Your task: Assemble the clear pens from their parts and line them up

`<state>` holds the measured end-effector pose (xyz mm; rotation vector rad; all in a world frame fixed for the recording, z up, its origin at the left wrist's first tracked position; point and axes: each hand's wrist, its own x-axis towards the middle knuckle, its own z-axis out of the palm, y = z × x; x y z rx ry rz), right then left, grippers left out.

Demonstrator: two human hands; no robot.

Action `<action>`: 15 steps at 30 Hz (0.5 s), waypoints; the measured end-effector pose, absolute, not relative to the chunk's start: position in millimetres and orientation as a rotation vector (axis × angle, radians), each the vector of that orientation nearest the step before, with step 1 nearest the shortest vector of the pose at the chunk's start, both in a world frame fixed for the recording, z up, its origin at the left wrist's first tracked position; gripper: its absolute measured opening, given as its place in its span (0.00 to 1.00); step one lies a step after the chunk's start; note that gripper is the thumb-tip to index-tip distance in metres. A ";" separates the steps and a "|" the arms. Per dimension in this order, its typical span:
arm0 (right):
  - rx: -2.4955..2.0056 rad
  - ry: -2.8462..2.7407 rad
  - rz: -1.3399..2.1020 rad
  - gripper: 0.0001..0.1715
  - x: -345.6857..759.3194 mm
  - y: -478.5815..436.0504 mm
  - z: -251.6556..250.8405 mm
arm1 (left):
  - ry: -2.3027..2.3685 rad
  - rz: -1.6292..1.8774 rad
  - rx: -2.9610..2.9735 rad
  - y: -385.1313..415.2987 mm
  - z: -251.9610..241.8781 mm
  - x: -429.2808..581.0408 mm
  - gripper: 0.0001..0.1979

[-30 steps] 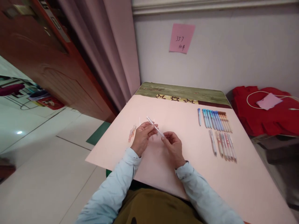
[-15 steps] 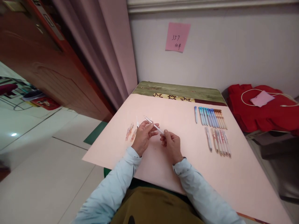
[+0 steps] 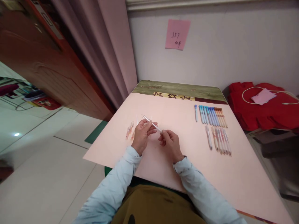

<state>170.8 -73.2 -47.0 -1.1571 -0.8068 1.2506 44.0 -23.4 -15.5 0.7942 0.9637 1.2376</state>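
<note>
Between my two hands a slim whitish pen (image 3: 154, 125) is held slantwise above the pale pink table cover. My left hand (image 3: 142, 135) pinches its clear upper part between thumb and fingers. At the pen's lower right end, my right hand (image 3: 171, 143) grips with thumb and forefinger, the other fingers curled in. Left of my left hand lie clear pen barrels with orange-pink prints (image 3: 129, 130), partly hidden by that hand. Thin white pieces stick out behind its fingers, too small to name.
Blue and brown pens (image 3: 211, 115) stand in a row at the right, with pale printed pens (image 3: 221, 141) below them. A red cloth (image 3: 245, 109) with a white cable lies beyond the right edge. A wooden door (image 3: 70, 77) and curtain (image 3: 105, 46) are at left.
Both hands stay nearly in place around the pen, with my right hand slightly nearer my left. The whole view has shifted slightly.
</note>
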 end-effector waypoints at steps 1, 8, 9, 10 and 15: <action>-1.177 -0.806 1.267 0.27 171.2 -73.5 -46.9 | 0.968 1.227 0.798 -24.1 -15.6 44.3 0.14; -1.155 -0.861 1.175 0.24 171.6 -71.7 -47.2 | 0.991 1.220 0.816 -23.5 -14.2 43.5 0.15; -1.149 -0.864 1.173 0.24 171.4 -71.5 -47.5 | 0.996 1.218 0.821 -23.3 -13.7 43.3 0.15; -1.152 -0.867 1.185 0.24 171.3 -71.5 -47.9 | 0.999 1.216 0.827 -23.1 -13.2 43.0 0.15; -1.196 -0.876 1.256 0.30 171.2 -72.2 -49.1 | 0.994 1.210 0.864 -22.7 -11.3 42.6 0.16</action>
